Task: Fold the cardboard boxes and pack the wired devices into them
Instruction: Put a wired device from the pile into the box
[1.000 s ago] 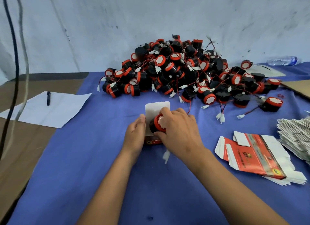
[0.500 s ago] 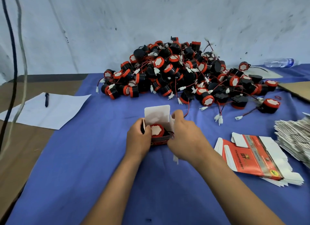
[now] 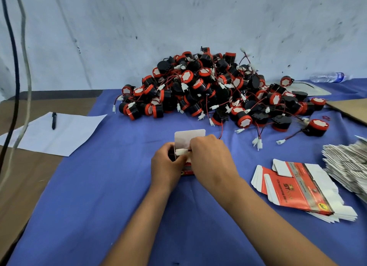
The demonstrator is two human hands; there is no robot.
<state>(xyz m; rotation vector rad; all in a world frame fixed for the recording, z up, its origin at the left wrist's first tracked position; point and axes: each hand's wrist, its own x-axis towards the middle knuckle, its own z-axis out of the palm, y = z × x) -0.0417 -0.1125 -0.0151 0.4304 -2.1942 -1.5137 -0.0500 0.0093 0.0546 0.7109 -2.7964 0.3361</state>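
A person packs a small red cardboard box (image 3: 186, 171) at the middle of a table draped in blue cloth (image 3: 99, 196), its white top flap (image 3: 189, 138) standing upright and open behind the hands. The left hand (image 3: 165, 166) curls around the box's left side, gripping it. The right hand (image 3: 210, 158) covers the box's right side, its fingers pinching a white wire connector (image 3: 181, 152) at the box mouth, a short stretch of red wire showing beside it. What else sits inside the box is hidden by the hands; only a dark shape shows behind the left thumb.

Beyond the box, against the grey-white wall, lies a large pile of wired devices (image 3: 216, 89): squat black cylinders with red rims and white faces, trailing thin red and black wires that end in white plugs. Several have spilled loose toward the right edge of the heap.

To the person's right rests a stack of flat, unfolded boxes (image 3: 297, 188), printed red, white and grey, and just beside it, further right, a taller heap of flattened white cartons (image 3: 345, 162). On the left, on the bare brown tabletop, a black pen (image 3: 54, 120) lies on a white sheet of paper (image 3: 59, 134). A plastic water bottle (image 3: 327, 77) lies on its side at the far right by the wall.
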